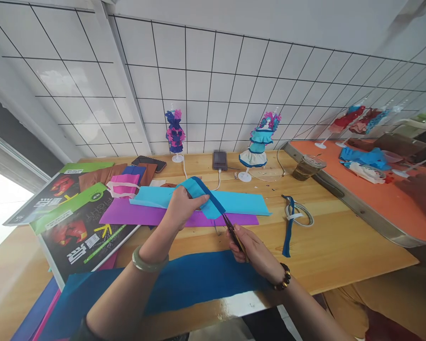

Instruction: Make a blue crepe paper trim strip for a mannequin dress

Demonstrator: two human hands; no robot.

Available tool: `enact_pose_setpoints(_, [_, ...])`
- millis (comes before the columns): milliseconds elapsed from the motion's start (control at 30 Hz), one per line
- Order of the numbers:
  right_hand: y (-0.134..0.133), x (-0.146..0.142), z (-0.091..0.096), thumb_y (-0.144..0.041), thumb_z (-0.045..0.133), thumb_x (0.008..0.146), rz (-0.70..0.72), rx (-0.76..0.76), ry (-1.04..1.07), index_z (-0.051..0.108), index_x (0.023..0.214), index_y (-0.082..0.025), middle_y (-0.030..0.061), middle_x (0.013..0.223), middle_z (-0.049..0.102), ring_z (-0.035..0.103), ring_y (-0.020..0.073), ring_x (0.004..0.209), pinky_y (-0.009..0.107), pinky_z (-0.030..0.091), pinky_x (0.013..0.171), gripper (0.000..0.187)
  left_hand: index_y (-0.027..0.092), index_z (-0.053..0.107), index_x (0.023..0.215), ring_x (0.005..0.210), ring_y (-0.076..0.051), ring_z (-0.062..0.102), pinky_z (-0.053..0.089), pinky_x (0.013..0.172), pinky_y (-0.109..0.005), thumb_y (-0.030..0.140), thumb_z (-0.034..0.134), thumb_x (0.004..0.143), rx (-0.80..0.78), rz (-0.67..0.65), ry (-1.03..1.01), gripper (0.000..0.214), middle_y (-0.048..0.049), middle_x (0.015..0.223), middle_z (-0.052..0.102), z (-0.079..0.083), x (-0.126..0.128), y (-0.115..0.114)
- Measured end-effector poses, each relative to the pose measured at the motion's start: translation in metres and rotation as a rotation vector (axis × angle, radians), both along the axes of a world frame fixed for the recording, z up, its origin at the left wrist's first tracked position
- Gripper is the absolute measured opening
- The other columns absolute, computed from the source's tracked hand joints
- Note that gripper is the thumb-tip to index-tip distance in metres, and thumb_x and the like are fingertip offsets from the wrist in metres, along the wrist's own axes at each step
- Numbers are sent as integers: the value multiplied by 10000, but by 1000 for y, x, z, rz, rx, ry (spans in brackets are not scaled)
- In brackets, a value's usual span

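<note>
My left hand (184, 204) pinches a folded light blue paper strip (213, 209) with a dark blue band (211, 198) along its edge, thumb on top. In my right hand (250, 246) is a pair of dark scissors (234, 232), fingers wrapped round the handles. The scissor tips meet the strip's lower right corner; whether the blades are parted I cannot tell. Below my hands lies a wide dark blue sheet (195, 279). Behind them, a light blue sheet (244, 202) rests over a purple sheet (241, 219).
Two small dressed mannequins (175, 132) (261, 142) stand by the tiled wall. Books (92, 232) and folded paper (124, 184) lie left, near a phone (149, 163). At right are a tape roll (301, 214), a dark blue strip (288, 232), a cup (308, 167) and an orange table (376, 203).
</note>
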State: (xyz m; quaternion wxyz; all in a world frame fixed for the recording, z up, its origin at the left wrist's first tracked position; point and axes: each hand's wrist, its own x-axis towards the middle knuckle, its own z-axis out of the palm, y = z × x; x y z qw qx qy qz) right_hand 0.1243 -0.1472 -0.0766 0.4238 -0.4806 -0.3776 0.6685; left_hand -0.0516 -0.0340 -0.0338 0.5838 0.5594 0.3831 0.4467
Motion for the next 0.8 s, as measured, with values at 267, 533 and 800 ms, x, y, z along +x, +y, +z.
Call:
enact_pose_setpoints(267, [1, -2, -1, -515, 410, 880, 15, 73, 50, 510, 856, -167, -49, 591, 375, 285, 48, 464, 210, 205, 441, 362, 146, 602, 825, 556, -124, 525, 398, 468, -224, 287, 747, 577, 34, 84, 72, 320, 26, 572, 538, 1, 1, 0])
enact_pose_setpoints(533, [4, -5, 6, -532, 398, 875, 17, 64, 24, 495, 839, -175, -57, 584, 359, 270, 49, 454, 207, 203, 437, 372, 147, 592, 1063, 570, -127, 518, 414, 510, -235, 259, 724, 590, 17, 51, 87, 504, 39, 583, 521, 3, 4, -5])
enact_pose_setpoints(800, [7, -8, 10, -545, 376, 876, 6, 87, -30, 486, 819, -179, -60, 585, 352, 248, 51, 456, 206, 194, 437, 386, 153, 608, 975, 455, -63, 325, 274, 422, -195, 259, 702, 612, 13, 17, 171, 389, 89, 505, 352, 1, 9, -9])
